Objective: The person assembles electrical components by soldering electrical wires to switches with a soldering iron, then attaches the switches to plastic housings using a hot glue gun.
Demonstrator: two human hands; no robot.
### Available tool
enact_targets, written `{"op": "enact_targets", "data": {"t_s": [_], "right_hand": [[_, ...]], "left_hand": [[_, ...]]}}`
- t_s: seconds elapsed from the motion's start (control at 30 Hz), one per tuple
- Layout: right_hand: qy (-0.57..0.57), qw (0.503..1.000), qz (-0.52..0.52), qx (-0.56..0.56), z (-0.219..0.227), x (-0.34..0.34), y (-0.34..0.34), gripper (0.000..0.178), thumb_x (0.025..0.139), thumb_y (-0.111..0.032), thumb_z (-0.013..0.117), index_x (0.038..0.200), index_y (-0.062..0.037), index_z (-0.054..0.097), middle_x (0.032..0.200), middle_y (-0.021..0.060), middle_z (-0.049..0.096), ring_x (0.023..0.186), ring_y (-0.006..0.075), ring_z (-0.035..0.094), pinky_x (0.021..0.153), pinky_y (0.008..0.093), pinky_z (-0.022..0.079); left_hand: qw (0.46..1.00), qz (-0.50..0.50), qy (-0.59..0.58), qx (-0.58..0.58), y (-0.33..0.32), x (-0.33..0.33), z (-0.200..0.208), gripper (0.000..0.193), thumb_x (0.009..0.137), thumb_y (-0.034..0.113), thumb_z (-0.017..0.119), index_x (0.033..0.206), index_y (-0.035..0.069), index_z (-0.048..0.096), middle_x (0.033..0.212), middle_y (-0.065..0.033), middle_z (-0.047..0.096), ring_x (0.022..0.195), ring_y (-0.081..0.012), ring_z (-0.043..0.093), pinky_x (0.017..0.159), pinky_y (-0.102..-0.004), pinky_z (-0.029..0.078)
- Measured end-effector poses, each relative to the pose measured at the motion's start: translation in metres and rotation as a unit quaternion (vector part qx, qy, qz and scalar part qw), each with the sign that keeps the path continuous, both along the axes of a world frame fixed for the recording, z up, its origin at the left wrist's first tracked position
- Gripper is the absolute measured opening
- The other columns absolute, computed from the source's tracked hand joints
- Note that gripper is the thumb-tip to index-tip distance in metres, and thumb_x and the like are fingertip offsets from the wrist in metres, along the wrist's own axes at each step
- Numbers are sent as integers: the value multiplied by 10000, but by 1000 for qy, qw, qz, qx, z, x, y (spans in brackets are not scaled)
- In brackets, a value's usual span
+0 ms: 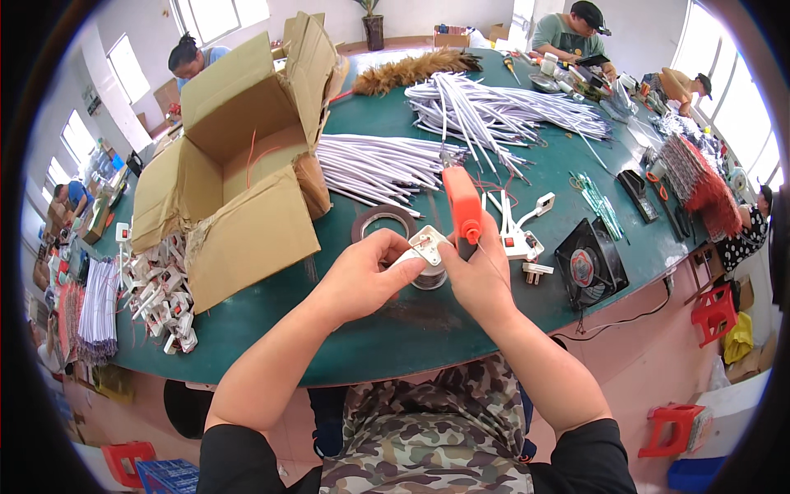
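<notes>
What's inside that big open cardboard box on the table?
Thin red wires show inside the cardboard box. Its near flap hides part of the bottom, so I can't tell whether anything else lies there.

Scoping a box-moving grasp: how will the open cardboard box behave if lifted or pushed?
The open cardboard box is probably light for its size: little but thin red wires shows inside. Its creased, splayed front flap would likely bend if lifted by it. The crumpled right side may give when pushed.
</notes>
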State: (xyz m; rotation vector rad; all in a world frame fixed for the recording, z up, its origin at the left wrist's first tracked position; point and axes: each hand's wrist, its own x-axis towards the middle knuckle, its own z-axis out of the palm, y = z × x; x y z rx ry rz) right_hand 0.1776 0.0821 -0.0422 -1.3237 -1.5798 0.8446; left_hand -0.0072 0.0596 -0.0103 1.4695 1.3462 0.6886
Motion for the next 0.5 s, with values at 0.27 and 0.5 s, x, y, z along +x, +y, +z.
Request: {"op": "enact_targets", "data": {"t_s": [0.27, 0.5], "right_hand": [[-39, 998, -17, 50, 8, -7, 3, 548, 842, -93, 629, 1349, -60, 422, 1145, 197, 624, 1032, 373, 628, 875, 433, 491], [-57, 998, -4, 21, 4, -10, -8, 536, 860, -157, 657, 1335, -64, 428, 1147, 203, 623, 1015, 394, 631, 853, 438, 497]], "left_hand": [[983, 6, -174, -62, -3, 3, -8, 321, 967, 258, 597, 1188, 31, 548, 1007, -70, 667, 756, -109, 636, 656, -253, 514], [981, 55, -183, -25, 9, -3, -16, 275, 941, 210, 636, 1164, 55, 593, 980, -52, 667, 761, -96, 628, 659, -234, 501]]}}
